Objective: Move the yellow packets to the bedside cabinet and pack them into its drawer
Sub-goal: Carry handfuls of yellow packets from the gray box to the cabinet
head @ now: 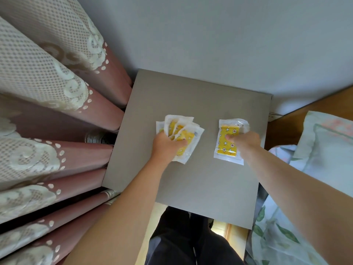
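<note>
Pale grey wall point(210, 35) fills the top of the head view, and below it stands the cabinet point(200, 96), its flat grey top seen from straight above. Heavy pink curtains point(63, 96) with cream lace trim hang in folds along its left side, close against its edge. On the right a bed point(317, 161) with pale flowered bedding lies just beside it, with a strip of brown wood behind the pillow.

The left hand point(166, 148) reaches in from below and sits over the left half of the cabinet top. Its grip is curled round a bunch of packets point(183, 131), yellow inside clear white-edged wrappers, which fan out above and to the right of the knuckles. I cannot tell whether the bunch touches the top or is held just above it.

The right hand point(246, 141) comes in from the right, over the right half. Its grip pinches a single packet point(227, 148) by its right edge, thumb on the yellow printed face, the other fingers hidden behind. A second clear wrapper may lie behind its upper end; it is too blurred to be sure. The two lots are well apart.

Dark trousers point(187, 238) show at the bottom, in front of the cabinet.
</note>
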